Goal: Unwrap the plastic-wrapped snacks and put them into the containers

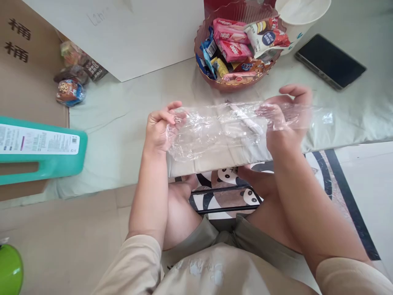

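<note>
Both hands grip a crinkled clear plastic bag (221, 131) stretched betw. them: left hand (158, 129) pinching one end, right hand (284, 112) the other, over table's near edge; ribbed pink snack bowl (236, 82) just behind, black phone (330, 60) near far-right edge

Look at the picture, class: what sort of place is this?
Probably a home. A snack bowl and a phone sit on a cloth-covered table, over a panda floor mat. Both hands, left and right, hold a clear plastic bag.
</note>
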The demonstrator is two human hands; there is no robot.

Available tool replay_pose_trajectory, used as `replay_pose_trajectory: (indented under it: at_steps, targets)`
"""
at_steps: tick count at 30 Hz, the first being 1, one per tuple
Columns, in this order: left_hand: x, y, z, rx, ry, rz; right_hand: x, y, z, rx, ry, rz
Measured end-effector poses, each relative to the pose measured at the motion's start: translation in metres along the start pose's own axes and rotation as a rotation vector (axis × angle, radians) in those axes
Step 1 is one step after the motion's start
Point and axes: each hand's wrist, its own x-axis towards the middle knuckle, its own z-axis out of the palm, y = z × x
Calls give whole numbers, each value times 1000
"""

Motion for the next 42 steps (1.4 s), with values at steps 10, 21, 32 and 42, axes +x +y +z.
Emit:
replay_pose_trajectory:
  at_steps: [10, 21, 32, 42]
  targets:
    - [3, -1, -9, 1, 2, 21, -3, -12, -1, -184, -35, 301]
    - [1, -6, -4, 290, 66, 156, 19, 22, -8, 113, 23, 422]
    - [5, -4, -8, 241, 22, -24, 25, 36, -28, 119, -177, 368]
    - [14, -20, -11, 262, 126, -9, 8, 16, -16, -108, -219, 308]
